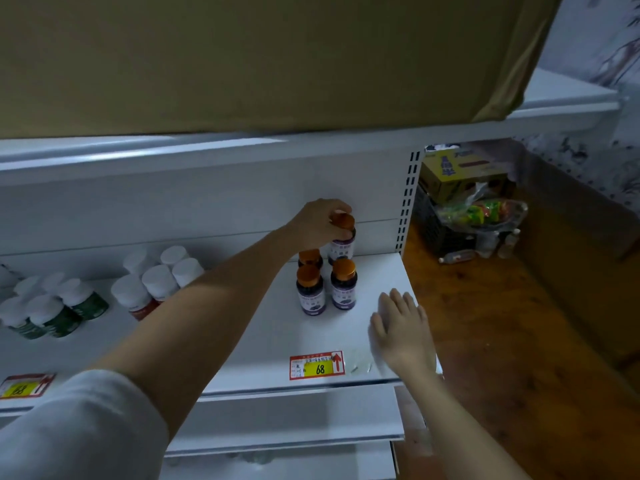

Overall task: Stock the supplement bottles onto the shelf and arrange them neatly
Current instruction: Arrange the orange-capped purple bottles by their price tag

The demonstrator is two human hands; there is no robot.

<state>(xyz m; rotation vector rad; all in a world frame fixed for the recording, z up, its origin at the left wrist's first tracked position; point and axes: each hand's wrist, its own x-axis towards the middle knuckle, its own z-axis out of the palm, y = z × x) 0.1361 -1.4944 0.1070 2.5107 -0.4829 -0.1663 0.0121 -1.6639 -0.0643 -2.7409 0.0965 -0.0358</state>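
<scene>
Four purple-labelled orange-capped bottles (344, 285) stand right of the "68" price tag's (317, 365) left neighbours: about five red-labelled white-capped bottles (133, 296). Farther left are roughly five green-labelled ones (83, 299).

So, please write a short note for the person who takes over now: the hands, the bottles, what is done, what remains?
Left hand grips the orange cap of the back-right bottle at the rear of the shelf.
Right hand is open, flat over the shelf's right end, holding nothing.
Done: three orange-capped bottles stand in front and beside it; white-capped bottles are grouped further left.
Left: release the fourth bottle and straighten the rows. No further stock is visible.
</scene>
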